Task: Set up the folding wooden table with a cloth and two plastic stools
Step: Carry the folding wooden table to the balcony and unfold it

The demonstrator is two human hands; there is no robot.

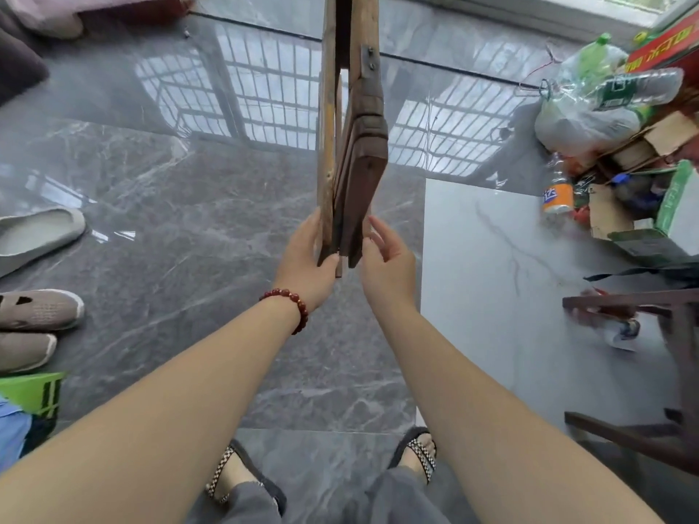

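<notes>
1. Nearest are two feet in checkered black-and-white sandals, standing on the glossy grey marble floor. If the load drops, the toes are right below it.
2. There are two hands. The left hand, with one red bead bracelet on its wrist, lies flat along the left face of the folded brown wooden table with its thumb hooked round the near end. The right hand is loosely spread just beside the right face. It grips nothing, and I cannot tell whether it touches the wood.
3. The one table hangs edge-on above the middle of the floor, with its panels and legs packed together. Only one hand truly grips it, so it may twist or slip. As the legs swing apart, fingers near the hinge gap could be pinched.
4. The polished floor looks slippery, so the legs may skate when set down.
5. Three loose shoes sit along the floor's left edge: one grey slipper and two beige mesh shoes. They are a trip risk.
6. One dark wooden frame stands at the right edge and could snag an opening leg.
7. In the far right corner is a rubbish pile holding at least three plastic bottles, one of them orange-labelled.
8. I can identify no cloth and no plastic stools.
</notes>
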